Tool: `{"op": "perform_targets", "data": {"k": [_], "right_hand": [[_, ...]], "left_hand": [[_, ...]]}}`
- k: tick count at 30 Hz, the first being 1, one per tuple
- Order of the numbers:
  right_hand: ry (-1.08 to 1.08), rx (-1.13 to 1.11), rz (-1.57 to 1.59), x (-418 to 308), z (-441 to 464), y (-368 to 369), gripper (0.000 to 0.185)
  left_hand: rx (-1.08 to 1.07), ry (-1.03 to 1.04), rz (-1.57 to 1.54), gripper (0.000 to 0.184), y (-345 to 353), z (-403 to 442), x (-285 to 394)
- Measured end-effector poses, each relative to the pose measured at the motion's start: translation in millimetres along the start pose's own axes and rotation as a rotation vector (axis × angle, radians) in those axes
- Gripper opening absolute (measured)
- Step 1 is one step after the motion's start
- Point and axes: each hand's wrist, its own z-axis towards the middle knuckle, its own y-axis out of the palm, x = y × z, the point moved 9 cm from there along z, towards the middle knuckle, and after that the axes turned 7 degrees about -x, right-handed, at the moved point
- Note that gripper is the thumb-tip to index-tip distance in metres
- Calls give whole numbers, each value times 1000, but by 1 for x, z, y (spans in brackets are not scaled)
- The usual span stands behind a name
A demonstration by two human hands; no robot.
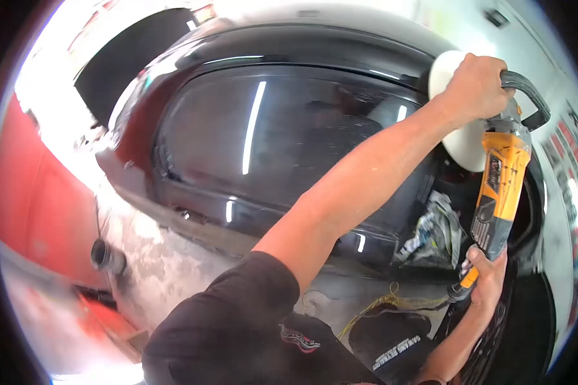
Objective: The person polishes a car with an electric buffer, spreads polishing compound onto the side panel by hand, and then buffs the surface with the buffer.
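Note:
A yellow-and-grey polisher (504, 173) stretches along the right side of the dark car (218, 128). My left hand (478, 86) is closed at its front end, by the black loop handle (530, 99). Lower down, my right hand (489, 276) wraps round the rear grip near the cord end. The polisher's large white pad (465, 147) faces the car body and appears to be against it; my left hand and forearm hide part of the pad. Pale smears mark the dark glossy surface near the pad.
Crumpled clear plastic (437, 231) lies on the car near the polisher. A yellow cord (382, 301) runs below. At the left stand a red vehicle (45, 199) and a dark cylindrical container (109, 256) on the stained floor. Posters (565, 141) hang on the right wall.

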Motion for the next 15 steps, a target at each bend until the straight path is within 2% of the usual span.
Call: {"op": "perform_targets", "data": {"k": [1, 2, 3, 4, 5, 6, 7, 8, 11, 13, 15], "right_hand": [[-57, -28, -18, -10, 12, 3, 62], [-107, -70, -34, -19, 25, 6, 70], [-314, -164, -347, -121, 38, -50, 75], [-431, -251, -611, -211, 47, -45, 80], [-435, -294, -628, -206, 34, -21, 85], [-397, -274, -364, -128, 10, 5, 89], [-312, -307, -256, -91, -12, 16, 90], [-276, -356, -261, -92, -20, 22, 90], [-276, -430, -278, -104, -39, 33, 91], [-281, -428, -301, -125, -67, 40, 90], [-305, -502, -370, -154, -87, 43, 86]], "left_hand": [[59, -19, 25, 28, -14, 0, -5], [116, -35, 45, 30, -25, 0, -10], [493, 14, -109, 26, -59, 7, 39], [787, 13, -261, 23, -105, -3, 42], [831, -22, -302, 20, -124, -34, 38], [588, -56, -157, 20, -131, -56, 57], [470, -150, -108, 19, -125, -77, 65], [542, -134, 56, 19, -135, -81, 63], [449, -160, 199, 21, -163, -99, 82], [574, -136, 297, 22, -185, -127, 122], [664, -149, 224, 18, -206, -144, 141]]}}
